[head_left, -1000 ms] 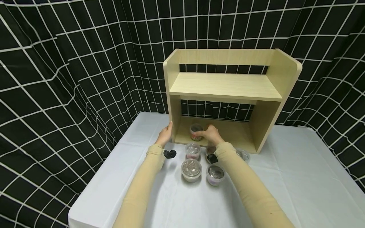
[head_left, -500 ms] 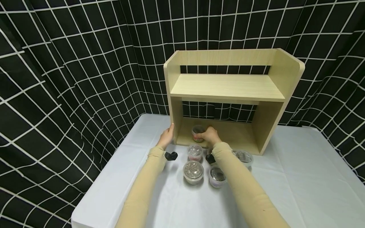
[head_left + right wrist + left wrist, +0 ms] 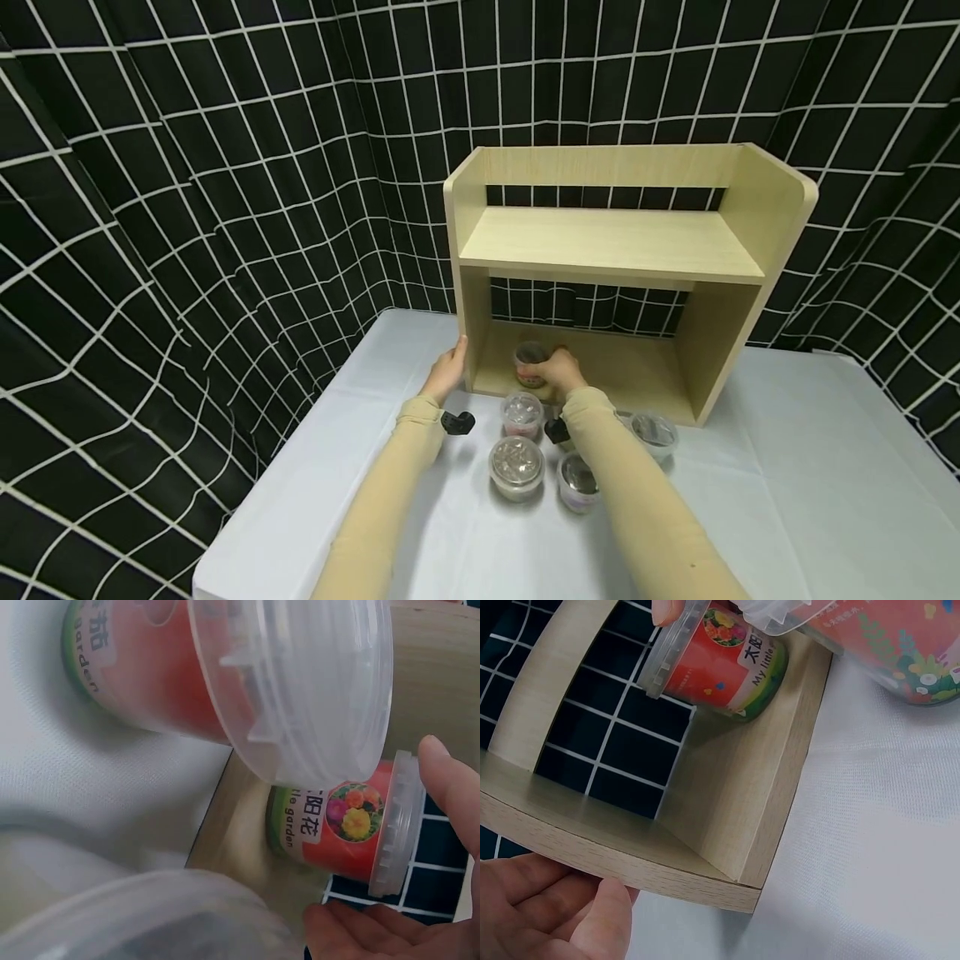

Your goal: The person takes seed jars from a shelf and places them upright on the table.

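Observation:
A lidded plastic cup with a red flower label stands on the lower board of the wooden shelf, near its left panel. My right hand holds this cup near its lid, thumb on one side and fingers on the other. Against the outside of the left panel rests my left hand, the thumb at its front edge and the fingers along the outer face. Just in front of the shelf sits another red-labelled cup, also large in the right wrist view.
On the white table stand more lidded cups: one whitish, one pale purple and one at the right. Another is mostly hidden by my right wrist. A black gridded curtain surrounds the table.
The whole head view has shifted slightly down and right. Relative to the shelf, both hands and the held cup stay in nearly the same places.

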`<state>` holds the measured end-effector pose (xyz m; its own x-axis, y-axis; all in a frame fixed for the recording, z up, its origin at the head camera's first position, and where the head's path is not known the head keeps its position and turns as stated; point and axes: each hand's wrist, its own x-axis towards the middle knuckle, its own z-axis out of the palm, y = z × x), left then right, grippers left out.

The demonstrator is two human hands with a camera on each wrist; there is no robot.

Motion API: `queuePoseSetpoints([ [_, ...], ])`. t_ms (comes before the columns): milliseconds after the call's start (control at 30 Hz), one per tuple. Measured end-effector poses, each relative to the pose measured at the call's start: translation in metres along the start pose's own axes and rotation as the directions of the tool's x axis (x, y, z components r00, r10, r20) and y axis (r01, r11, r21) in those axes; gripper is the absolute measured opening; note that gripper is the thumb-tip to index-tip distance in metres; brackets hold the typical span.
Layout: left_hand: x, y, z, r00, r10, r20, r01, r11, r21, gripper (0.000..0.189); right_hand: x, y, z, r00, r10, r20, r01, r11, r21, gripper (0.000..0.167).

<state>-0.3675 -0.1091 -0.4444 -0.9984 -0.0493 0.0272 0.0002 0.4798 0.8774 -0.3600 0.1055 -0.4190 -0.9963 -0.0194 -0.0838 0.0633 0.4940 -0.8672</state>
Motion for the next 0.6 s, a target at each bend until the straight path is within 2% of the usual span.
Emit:
queuePoseSetpoints([
  [267,-0.001,0.001,-0.001,1.000,0.000,-0.007,0.000,1.000,0.005,0.080,0.008,0.007,0.005,1.000,0.012,0.008,-0.013,0.999,0.045,0.076],
  [433,0.000,0.002,0.000,1.000,0.004,-0.007,-0.004,1.000,0.015,0.081,0.010,0.007,0.006,1.000,0.006,0.009,-0.006,1.000,0.014,0.083],
  [600,0.000,0.000,-0.001,1.000,0.005,0.005,-0.005,1.000,0.022,0.079,0.012,0.008,0.006,1.000,-0.008,0.008,0.008,1.000,0.008,0.083],
])
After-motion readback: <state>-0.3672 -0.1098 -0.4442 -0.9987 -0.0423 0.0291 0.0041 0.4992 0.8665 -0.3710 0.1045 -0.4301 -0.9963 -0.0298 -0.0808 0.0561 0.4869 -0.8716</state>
